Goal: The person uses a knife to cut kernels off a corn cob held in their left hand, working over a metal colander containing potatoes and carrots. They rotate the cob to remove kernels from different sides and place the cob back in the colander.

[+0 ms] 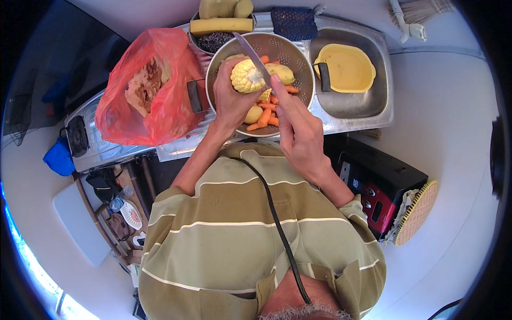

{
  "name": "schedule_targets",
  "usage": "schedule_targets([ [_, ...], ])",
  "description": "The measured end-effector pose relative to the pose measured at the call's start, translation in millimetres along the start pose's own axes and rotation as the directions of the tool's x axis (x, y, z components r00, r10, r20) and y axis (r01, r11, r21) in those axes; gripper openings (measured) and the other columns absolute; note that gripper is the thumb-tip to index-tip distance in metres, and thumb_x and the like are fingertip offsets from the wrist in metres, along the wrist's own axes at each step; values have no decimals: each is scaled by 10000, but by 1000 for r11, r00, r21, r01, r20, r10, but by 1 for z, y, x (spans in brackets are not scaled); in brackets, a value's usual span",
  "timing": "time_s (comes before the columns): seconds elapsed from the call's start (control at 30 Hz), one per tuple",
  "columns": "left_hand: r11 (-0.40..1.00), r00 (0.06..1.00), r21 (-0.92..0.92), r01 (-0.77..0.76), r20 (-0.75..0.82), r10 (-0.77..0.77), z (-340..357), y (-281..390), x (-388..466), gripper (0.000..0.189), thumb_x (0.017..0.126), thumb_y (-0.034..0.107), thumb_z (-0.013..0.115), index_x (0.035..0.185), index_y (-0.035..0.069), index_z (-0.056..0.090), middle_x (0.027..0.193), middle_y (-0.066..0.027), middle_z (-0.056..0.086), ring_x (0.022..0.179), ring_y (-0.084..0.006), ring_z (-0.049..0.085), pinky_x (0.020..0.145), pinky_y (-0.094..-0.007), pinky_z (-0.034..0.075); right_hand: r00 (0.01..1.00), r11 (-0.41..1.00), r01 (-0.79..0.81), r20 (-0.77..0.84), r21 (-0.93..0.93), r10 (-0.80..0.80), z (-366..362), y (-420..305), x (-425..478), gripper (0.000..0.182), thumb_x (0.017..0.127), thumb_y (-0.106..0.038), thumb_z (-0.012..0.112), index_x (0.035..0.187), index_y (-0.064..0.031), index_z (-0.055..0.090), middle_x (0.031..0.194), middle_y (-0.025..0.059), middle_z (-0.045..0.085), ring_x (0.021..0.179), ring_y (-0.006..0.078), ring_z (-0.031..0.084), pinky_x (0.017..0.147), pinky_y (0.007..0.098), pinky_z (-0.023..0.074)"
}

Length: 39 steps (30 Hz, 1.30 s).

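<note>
My left hand [229, 94] grips a thick piece of yellow corn cob [242, 77], its cut end facing up toward me. In my right hand [299, 128] is a knife [253, 57], its blade slanting up and left across the edge of the cob. Both hands are above a perforated metal colander [303, 56] with dark side handles. Inside it lie several orange carrot pieces [264, 118], a peeled potato [281, 73] and another pale potato piece [253, 114]. A smaller bit of corn [265, 95] shows beneath my left hand, which partly hides the contents.
A red plastic bag [168, 120] with food scraps stands left of the colander. Behind is a pot [193, 40] with sponges [221, 26] and a dark scourer. At right, a yellow basin [347, 68] sits in the steel sink [360, 110]. A gas stove [94, 138] is far left.
</note>
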<state>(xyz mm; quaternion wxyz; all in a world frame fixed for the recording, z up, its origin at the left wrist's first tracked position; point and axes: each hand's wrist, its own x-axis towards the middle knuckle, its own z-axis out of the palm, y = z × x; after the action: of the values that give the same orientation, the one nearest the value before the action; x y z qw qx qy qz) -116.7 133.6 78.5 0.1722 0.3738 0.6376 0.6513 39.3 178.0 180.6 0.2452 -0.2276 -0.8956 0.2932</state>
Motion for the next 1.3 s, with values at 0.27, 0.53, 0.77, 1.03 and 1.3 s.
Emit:
schedule_targets([
  [0.27,997,999,69,-29,-18,30,-8,7,-1,520,724,46,852,1157,18,565,1086,-146,694,990,-282,687,874,-385,542,975,906,-205,155,369,158,-8,5,11,727,810,70,592,1496,-156,507,921,117,597,677,282,619,608,373,516],
  [0.53,989,999,148,-25,-24,29,-4,11,4,526,714,58,854,1165,15,587,1103,-146,667,1035,-326,654,905,-407,513,977,895,-215,102,392,190,-3,7,15,666,856,70,580,1479,-162,538,900,138,651,653,240,604,609,296,492],
  [0.77,979,995,189,-82,-48,92,-1,12,7,533,706,76,862,1165,20,598,1077,-147,656,1019,-352,639,885,-435,502,994,972,-112,33,207,107,5,10,16,740,802,83,584,1496,-164,514,903,145,634,640,272,604,591,329,504],
  [1.03,971,995,226,-71,-53,86,-5,7,4,527,701,83,863,1155,24,603,1059,-148,652,1005,-368,636,874,-445,499,967,847,-257,121,466,226,8,13,19,694,854,72,582,1503,-163,507,821,96,583,621,193,546,617,298,494],
  [1.3,968,996,249,-21,-79,42,-2,10,5,499,695,96,857,1128,33,617,1060,-149,652,1000,-360,637,863,-441,496,864,610,-503,350,613,362,-7,14,36,546,957,45,541,1483,-101,516,913,37,670,702,138,548,686,299,494],
])
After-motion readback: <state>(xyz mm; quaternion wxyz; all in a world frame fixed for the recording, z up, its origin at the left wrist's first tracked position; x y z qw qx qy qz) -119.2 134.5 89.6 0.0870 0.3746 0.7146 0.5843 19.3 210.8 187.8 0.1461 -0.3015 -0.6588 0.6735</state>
